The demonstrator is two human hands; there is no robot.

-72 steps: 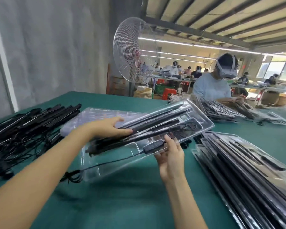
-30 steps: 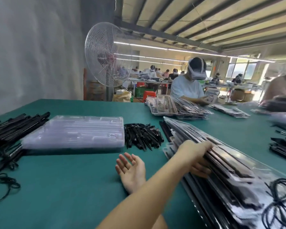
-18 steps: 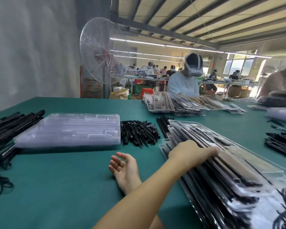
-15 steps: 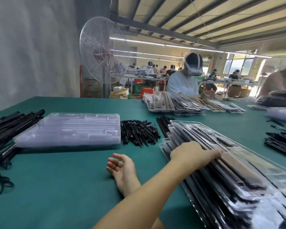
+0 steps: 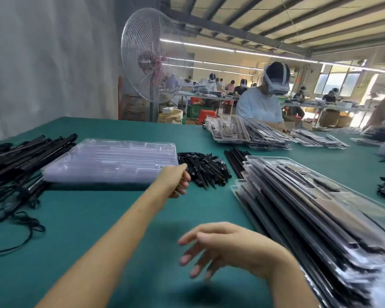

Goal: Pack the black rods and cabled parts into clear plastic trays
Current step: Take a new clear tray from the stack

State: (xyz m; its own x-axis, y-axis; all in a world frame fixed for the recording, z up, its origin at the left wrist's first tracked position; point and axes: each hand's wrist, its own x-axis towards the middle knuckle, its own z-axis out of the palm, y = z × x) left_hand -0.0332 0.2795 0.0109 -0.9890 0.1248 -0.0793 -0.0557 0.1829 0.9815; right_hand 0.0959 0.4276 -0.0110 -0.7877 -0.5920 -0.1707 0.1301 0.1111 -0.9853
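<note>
- Spread and loose, the right hand's (image 5: 227, 247) fingers hover over the table (image 5: 98, 218), holding nothing.
- Left hand (image 5: 176, 181) has its fingers curled under at the corner of the empty trays (image 5: 111, 161); whether it pinches anything, I cannot tell.
- Short rods (image 5: 205, 167) lie just beside it.
- Filled trays (image 5: 309, 207) are stacked at right, cabled rods (image 5: 20, 156) at left.

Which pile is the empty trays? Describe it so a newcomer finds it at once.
Start at the big wire-cage fan behind the green table; straight in front of it lies a flat stack of clear trays. It sits between the long black rods on its left and the short black pieces on its right. Unlike the filled trays further right, nothing black shows inside it.
</note>
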